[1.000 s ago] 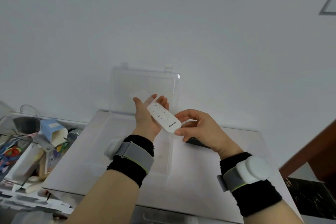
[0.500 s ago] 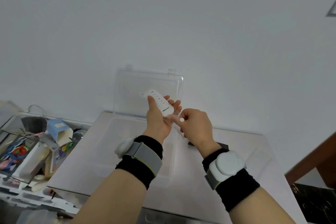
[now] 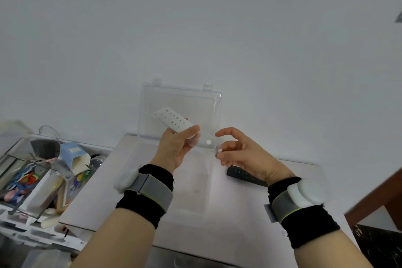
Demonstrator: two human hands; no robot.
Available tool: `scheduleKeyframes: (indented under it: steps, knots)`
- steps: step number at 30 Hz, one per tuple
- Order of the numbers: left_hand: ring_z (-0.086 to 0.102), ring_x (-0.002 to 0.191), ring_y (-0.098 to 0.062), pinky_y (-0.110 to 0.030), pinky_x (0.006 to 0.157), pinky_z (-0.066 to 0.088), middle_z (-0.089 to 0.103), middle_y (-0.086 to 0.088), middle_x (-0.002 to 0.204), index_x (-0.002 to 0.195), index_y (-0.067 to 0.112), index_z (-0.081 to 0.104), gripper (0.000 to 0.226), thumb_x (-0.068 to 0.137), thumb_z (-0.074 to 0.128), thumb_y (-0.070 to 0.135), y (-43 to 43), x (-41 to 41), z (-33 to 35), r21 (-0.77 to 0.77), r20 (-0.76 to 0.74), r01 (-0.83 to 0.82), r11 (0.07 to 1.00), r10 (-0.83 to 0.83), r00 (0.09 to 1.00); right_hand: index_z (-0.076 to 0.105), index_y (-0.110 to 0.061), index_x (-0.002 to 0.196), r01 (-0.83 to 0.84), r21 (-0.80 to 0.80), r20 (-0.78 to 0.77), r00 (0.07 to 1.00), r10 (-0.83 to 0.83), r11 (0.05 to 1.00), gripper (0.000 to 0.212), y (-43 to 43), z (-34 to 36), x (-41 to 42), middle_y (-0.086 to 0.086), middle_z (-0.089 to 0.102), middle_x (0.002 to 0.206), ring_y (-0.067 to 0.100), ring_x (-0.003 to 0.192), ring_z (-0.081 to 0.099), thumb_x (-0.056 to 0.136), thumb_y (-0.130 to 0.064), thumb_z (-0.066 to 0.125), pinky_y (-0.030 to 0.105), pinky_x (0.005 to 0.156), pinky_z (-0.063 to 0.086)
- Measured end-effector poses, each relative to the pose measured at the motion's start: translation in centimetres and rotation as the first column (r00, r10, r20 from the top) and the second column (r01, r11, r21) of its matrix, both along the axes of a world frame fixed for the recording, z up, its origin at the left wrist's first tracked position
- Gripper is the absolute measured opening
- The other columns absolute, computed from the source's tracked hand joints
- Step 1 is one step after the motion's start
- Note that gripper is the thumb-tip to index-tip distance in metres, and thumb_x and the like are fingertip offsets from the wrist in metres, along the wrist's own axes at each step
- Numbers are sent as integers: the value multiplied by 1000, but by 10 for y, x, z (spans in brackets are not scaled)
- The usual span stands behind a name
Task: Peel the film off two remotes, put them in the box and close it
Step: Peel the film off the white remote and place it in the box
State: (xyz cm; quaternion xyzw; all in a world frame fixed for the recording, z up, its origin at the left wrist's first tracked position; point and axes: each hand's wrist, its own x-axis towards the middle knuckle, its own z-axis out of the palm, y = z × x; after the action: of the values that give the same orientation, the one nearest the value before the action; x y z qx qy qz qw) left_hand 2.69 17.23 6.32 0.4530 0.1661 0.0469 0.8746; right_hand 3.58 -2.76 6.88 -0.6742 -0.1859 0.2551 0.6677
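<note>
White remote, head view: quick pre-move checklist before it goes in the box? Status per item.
1. White remote gripped by left hand: ok, thumb clamps its near end.
2. Film fully off the white remote: cannot tell; a clear strip runs from it to the right hand.
3. Right hand free to help: not ok, fingers pinch the film end.
4. Clear box open, lid upright: ok.
5. Box tray has room: ok, nothing seen inside.
6. Black remote peeled: cannot tell; it lies on the table beside the box, partly hidden.
</note>
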Motion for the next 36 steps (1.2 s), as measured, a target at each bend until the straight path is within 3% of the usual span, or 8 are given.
scheduleKeyframes:
  steps: [6,10,12,15,17,21,27,36]
  knots:
    - [70,84,-24,-29,69,61,66,-15,93,101,6,55,36,75,71,-14,1,-1,3,85,95,82,993,-90,991,69,-9,99,-17,-31,88,996,20,999,23,3,4,3,7,71,75,18,64,67,81,6,68,27,68,51]
    - [73,84,-27,-31,71,61,66,-22,98,116,2,49,52,73,66,-22,2,-3,1,53,126,134,990,-140,982,67,1,93,122,-85,218,971,-101,989,12,4,2,5,-2,49,56,15,54,37,82,-1,72,23,54,32]
    - [73,84,-29,-31,70,60,65,-24,101,121,2,47,57,74,66,-23,2,-3,0,57,141,140,989,-146,979,67,-2,85,187,-118,276,950,-149,975,13,5,2,3,-2,40,64,15,60,32,78,-8,77,19,54,31]
    - [74,81,-28,-32,70,61,66,-25,101,120,1,49,54,74,67,-20,0,-4,2,97,146,139,985,-153,977,69,-13,76,245,-155,333,925,-183,957,11,7,2,2,-2,56,89,15,78,53,74,-14,80,15,72,42]
    - [74,81,-27,-33,67,60,68,-25,105,121,0,48,55,74,71,-15,-1,-5,3,159,132,127,979,-148,980,70,-12,76,203,-111,290,943,-164,973,10,8,1,2,0,63,97,14,92,62,75,-7,78,18,79,49]
    - [74,86,-28,-33,66,59,70,-23,111,128,0,46,64,73,77,-7,-2,-6,3,232,128,94,968,-126,984,72,1,88,148,7,145,978,-147,989,9,9,-1,1,5,72,89,15,79,67,81,5,70,27,73,58]
    - [75,85,-28,-33,66,60,72,-20,106,127,-1,46,60,75,75,-8,-6,-5,4,254,131,106,961,-142,981,69,6,91,268,-10,231,938,-258,963,10,14,-3,0,12,70,77,14,65,65,82,2,71,28,68,59]
    - [74,80,-28,-33,64,59,73,-18,98,122,-1,47,56,75,75,-8,-9,-6,3,321,143,100,942,-153,978,53,-9,91,256,23,119,959,-257,966,28,16,-3,1,19,67,77,18,58,65,78,8,73,29,62,57]
